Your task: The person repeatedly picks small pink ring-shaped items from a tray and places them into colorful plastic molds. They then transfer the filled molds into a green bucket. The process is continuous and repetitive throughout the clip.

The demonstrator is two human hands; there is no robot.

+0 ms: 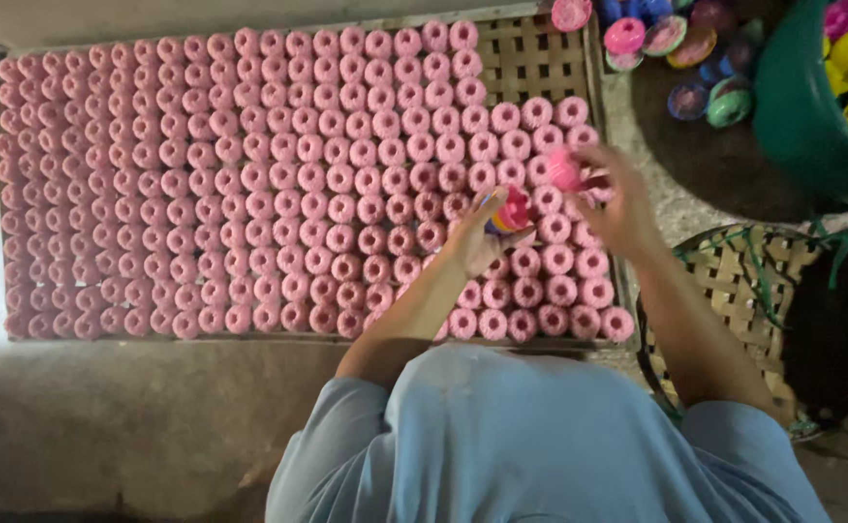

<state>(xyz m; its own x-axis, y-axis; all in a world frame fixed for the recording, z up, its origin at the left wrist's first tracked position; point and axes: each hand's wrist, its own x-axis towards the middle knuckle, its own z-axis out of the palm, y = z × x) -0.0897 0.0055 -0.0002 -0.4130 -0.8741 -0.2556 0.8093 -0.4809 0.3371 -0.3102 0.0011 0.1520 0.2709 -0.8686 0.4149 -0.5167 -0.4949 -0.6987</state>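
Both arms reach forward from the bottom of the frame, out of pale blue sleeves, over a woven bamboo tray (530, 60) that fills the left and centre of the frame. The left hand (477, 242), right of centre, is turned palm up with its fingers curled around a pink mould (513, 211) with a yellow and blue edge, gripping it just above the rows. The right hand (622, 208), further right and slightly higher, is bent at the wrist with its fingertips pinched closed on 1 pink round cake (566, 169), blurred by motion, held just over the tray's right-hand rows. The tray is packed with pink round cakes (249, 184) set in close rows, touching one another; there are well over 200, too many and too small at the left to count exactly, and about 16 rows run top to bottom. A bare patch of the weave shows at the tray's upper right. In the upper right corner of the frame, about 8 coloured moulds (680, 58), pink, blue, green and purple, lie in a loose heap on the ground, and 1 green tub (801, 116) holds several more yellow and pink ones. 1 second woven basket (734, 281) lies at the right edge, partly under the right forearm.
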